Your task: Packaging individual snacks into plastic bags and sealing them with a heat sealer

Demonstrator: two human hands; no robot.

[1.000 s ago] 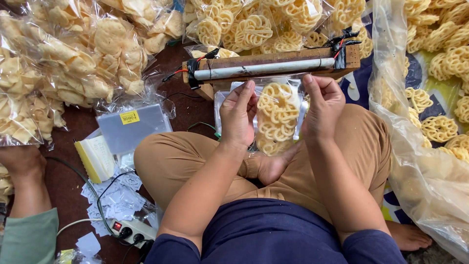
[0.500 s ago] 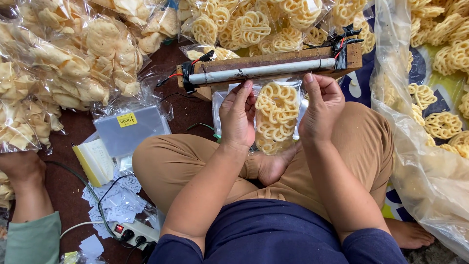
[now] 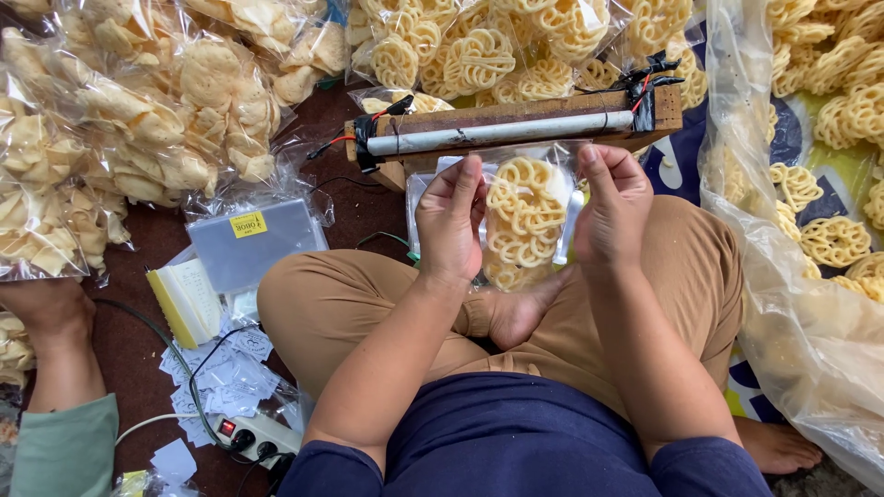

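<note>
A small clear plastic bag of yellow lattice-shaped crackers [image 3: 525, 221] stands upright over my crossed legs. My left hand [image 3: 449, 221] pinches its top left edge and my right hand [image 3: 611, 210] pinches its top right edge. The bag's open mouth sits just below a wooden block carrying a white sealing bar [image 3: 502, 131] with black tape and red wires at both ends. The bag's lower part rests near my foot.
Sealed bags of pale crackers [image 3: 138, 138] pile at the left and top. A big clear sack of loose lattice crackers [image 3: 810, 239] lies at the right. A stack of plastic bags [image 3: 253, 239], paper labels [image 3: 216, 368], a power strip [image 3: 253, 433] and another person's foot [image 3: 41, 308] lie at the left.
Both hands have shifted slightly along the bag's top edge, the right fingers lowering a little. The bag stays beneath the sealing bar.
</note>
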